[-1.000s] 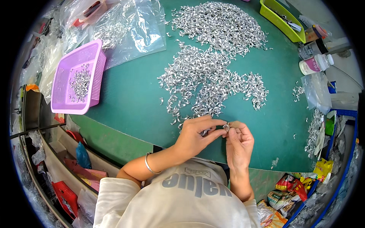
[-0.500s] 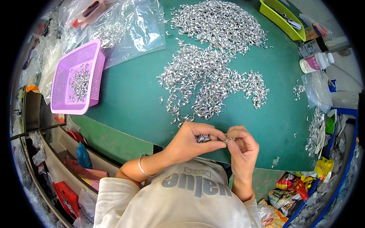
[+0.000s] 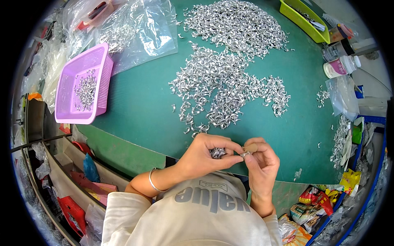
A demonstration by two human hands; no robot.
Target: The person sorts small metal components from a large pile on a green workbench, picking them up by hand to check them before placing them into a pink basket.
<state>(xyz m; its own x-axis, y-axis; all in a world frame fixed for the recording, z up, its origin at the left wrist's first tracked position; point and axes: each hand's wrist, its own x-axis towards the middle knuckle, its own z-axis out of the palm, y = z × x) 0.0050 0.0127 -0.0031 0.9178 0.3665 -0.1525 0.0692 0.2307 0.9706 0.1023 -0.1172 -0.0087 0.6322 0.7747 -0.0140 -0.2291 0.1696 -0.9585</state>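
Both hands meet at the near edge of the counter point(image 3: 139, 106), just above the person's chest. Left hand point(image 3: 205, 158) cupped, grip curled shut around a small bunch of silver metal clips point(image 3: 217, 153), thumb and forefinger stretched toward the other hand. Right hand point(image 3: 262, 164) grip pinched closed on one single clip point(image 3: 245, 154) between thumb and fingertips, touching the left fingertips. Thin bracelet point(image 3: 152, 181) on left wrist. Counter is a green mat, lighter green front edge. Big loose pile of the same clips point(image 3: 225, 82) spread across the middle and far side, near the hands; a few strays just beyond the left knuckles. Purple plastic basket point(image 3: 65, 86) at left, well apart, small heap of clips inside. Clear plastic bags point(image 3: 139, 33) at far left, partly over the mat. Lime green tray point(image 3: 301, 20) at far right corner; white bottle point(image 3: 340, 67) lying beside it. More clips and a clear bag along the right edge point(image 3: 340, 135). Snack wrappers point(image 3: 312, 201) at lower right below the counter. Cluttered shelves and red items point(image 3: 69, 209) down the left side under the counter.
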